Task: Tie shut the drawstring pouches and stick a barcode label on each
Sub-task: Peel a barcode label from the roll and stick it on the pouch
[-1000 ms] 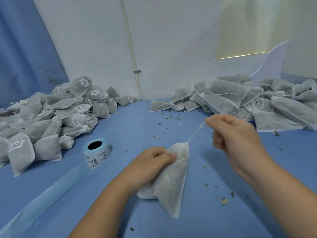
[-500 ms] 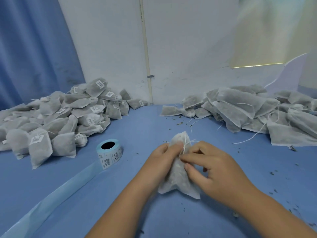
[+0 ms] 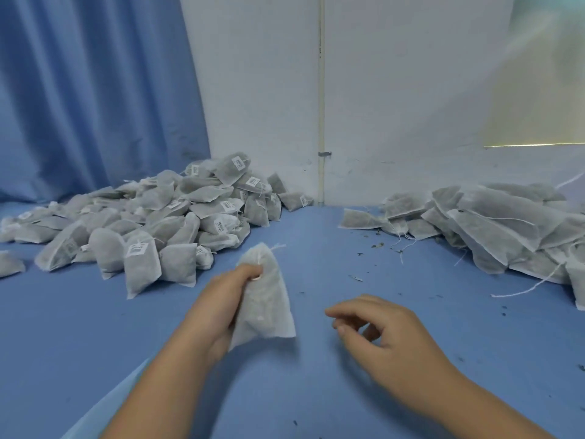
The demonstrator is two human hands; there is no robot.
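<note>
Right hand (image 3: 392, 340) has come off the pouch (image 3: 267, 299) since the earlier frame and is now hovering over the blue table (image 3: 348, 391) at about 4 o'clock from it, fingers loosely curled and apart, gripping nothing. Label roll is no longer showing; view has tilted up.

Left hand (image 3: 221, 299) is holding the pouch alone, fingers clamped on its gathered neck, body hanging toward 6 o'clock. Neck is cinched, drawstring tail (image 3: 278, 247) sticking out at 1 o'clock. No barcode label showing on its visible face.

Labelled pile (image 3: 152, 223) is sitting at 10 o'clock by the blue curtain (image 3: 95, 90); white stickers with barcode-like print are showing on several pouches, text too small to read. Unlabelled pile (image 3: 493, 223) is lying at 2 o'clock with loose strings trailing. Pale blue strip (image 3: 104, 407), probably label backing, is running off at 7 o'clock. Dark crumbs (image 3: 376, 245) are scattered at 1 o'clock.
</note>
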